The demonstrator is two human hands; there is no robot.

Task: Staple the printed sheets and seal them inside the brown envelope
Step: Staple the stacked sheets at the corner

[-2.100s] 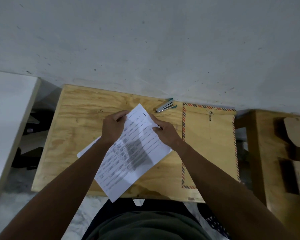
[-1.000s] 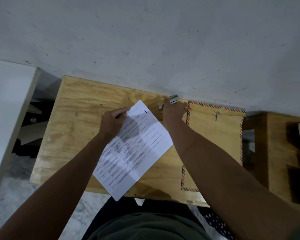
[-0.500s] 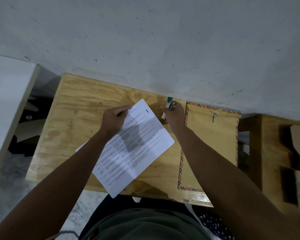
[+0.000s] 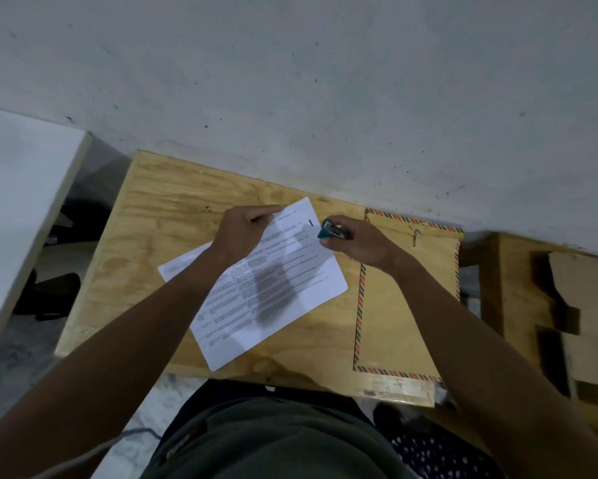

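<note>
- The left hand (image 4: 240, 233) presses down on the far left part of the printed sheets (image 4: 273, 288), fingers curled over the top edge with the thumb on the page.
- The right hand (image 4: 363, 245) grips a teal stapler (image 4: 330, 232), fingers wrapped round it, its nose touching the far right corner of the sheets (whether the paper sits inside its mouth cannot be told).
- The sheets lie tilted on the plywood table (image 4: 159, 216), one page fanned out to the left under the forearm.
- The brown envelope (image 4: 401, 305), edged with red and blue stripes, lies flat just right of the sheets, its metal clasp (image 4: 415, 234) at the far end by the grey wall (image 4: 325, 98).
</note>
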